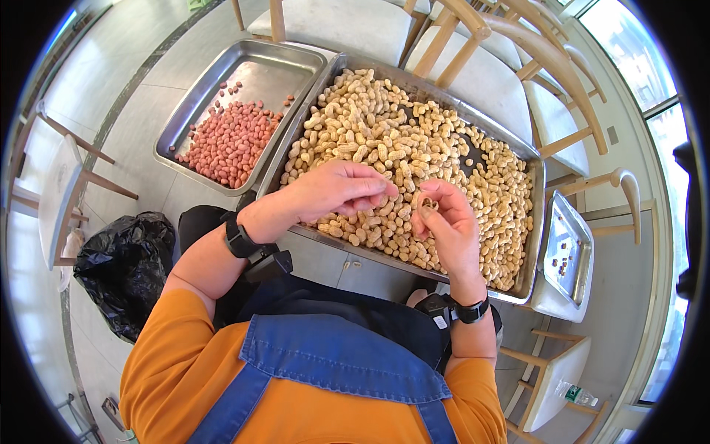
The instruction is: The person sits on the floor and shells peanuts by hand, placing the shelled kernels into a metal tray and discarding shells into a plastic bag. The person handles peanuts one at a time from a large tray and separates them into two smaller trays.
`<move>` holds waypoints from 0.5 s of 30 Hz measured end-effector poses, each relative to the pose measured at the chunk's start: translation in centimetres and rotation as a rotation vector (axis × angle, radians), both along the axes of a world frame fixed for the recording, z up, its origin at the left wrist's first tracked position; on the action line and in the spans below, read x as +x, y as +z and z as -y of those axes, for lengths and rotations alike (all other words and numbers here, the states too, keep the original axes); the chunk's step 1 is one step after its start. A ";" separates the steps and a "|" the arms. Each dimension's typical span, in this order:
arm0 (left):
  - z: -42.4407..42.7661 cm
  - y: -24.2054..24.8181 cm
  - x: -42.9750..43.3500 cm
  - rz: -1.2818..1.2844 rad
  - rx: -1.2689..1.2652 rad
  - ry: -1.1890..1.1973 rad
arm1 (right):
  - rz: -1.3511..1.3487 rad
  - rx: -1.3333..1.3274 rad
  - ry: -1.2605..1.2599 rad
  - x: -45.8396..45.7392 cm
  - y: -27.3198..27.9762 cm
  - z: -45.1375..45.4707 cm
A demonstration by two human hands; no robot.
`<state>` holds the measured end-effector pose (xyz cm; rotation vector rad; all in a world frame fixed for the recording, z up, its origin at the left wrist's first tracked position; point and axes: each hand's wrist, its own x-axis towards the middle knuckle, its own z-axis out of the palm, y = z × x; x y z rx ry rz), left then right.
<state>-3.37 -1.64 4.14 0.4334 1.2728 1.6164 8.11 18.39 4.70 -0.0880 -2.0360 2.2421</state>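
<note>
Above a deep metal tray (369, 256) heaped with unshelled peanuts (383, 136), both hands are close together. My right hand (452, 225) pinches an opened peanut shell (428, 204) between thumb and fingers, its hollow inside facing up. To its left, my left hand (349, 191) has thumb and forefinger drawn together at the tips. Whether a small kernel sits between them cannot be seen. A shallower metal tray (266, 61) on the left bears a pile of shelled, pink-skinned peanuts (230, 141), with a few loose kernels near its far side.
A black plastic bag (125, 272) stands on the floor at my left. Wooden chairs with pale seats (338, 25) crowd the far side. To the right, a small metal tray (582, 261) with a few dark bits rests on a chair. A plastic bottle (577, 394) lies on another seat.
</note>
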 end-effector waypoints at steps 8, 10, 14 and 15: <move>0.5 -1.2 -1.1 0.065 0.082 0.048 | -0.070 0.537 0.216 0.1 -1.0 0.7; 0.5 -1.3 -1.2 0.075 0.084 0.038 | -0.229 0.907 0.140 0.2 -1.9 1.8; 0.7 -1.3 -1.3 0.078 0.098 0.034 | -0.257 1.143 0.081 -0.2 -2.9 2.6; 0.7 -1.4 -1.3 0.070 0.075 0.031 | -0.244 1.160 0.084 -0.2 -3.0 2.6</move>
